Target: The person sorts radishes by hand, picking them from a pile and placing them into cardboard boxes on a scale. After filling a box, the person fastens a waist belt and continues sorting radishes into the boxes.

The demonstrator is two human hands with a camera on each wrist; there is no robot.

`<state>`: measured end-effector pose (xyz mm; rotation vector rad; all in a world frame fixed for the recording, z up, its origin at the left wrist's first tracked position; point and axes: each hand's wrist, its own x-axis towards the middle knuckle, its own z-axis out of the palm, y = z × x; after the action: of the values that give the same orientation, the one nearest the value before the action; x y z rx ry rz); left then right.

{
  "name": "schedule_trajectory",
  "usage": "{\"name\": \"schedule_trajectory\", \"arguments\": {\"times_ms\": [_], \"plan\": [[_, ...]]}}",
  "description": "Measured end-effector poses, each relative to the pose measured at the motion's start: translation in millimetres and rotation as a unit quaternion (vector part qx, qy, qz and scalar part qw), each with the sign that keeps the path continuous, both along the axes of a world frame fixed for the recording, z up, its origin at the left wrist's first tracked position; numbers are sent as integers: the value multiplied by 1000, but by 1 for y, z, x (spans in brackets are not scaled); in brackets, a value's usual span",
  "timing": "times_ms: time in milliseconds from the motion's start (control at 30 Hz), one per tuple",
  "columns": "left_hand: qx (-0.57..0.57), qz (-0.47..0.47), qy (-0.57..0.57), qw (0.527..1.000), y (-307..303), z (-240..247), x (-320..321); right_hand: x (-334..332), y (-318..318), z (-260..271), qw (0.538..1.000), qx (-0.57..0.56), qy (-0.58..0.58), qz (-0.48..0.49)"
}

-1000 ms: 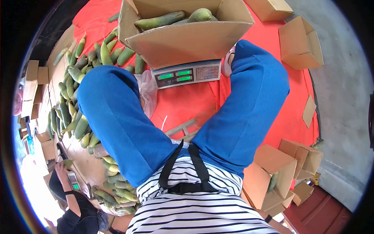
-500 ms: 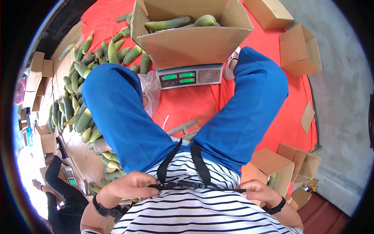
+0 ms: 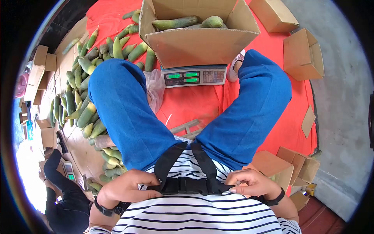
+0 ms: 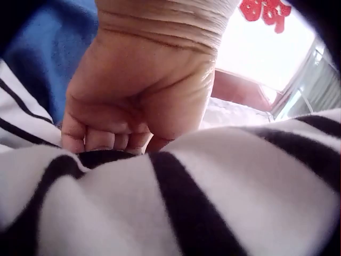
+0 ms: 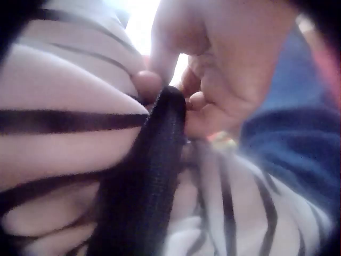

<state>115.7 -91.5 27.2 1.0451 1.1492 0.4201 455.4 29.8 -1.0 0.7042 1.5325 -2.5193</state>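
Pinching black belt (image 3: 191,186) with left hand (image 3: 130,186) and right hand (image 3: 253,183), lower centre, below open red cloth (image 3: 187,103) edged by scale (image 3: 212,77).

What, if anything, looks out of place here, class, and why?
A flat cardboard piece lies near the right edge of the red sheet, apart from the boxes, so it looks like a stray scrap. The black belt, held by the left hand and right hand, shows no obvious damage.
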Motion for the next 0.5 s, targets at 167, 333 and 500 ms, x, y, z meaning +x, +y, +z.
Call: {"name": "schedule_trajectory", "arguments": {"times_ms": [167, 333, 500], "plan": [[22, -8, 67, 997, 2, -7, 2, -4, 0, -2, 993, -19, -117, 8], [-22, -39, 28, 999, 7, -31, 2, 3, -16, -29, 970, -179, -142, -88], [-21, -85, 22, 996, 10, -41, 6, -3, -4, -21, 981, -78, -176, 8]]}}
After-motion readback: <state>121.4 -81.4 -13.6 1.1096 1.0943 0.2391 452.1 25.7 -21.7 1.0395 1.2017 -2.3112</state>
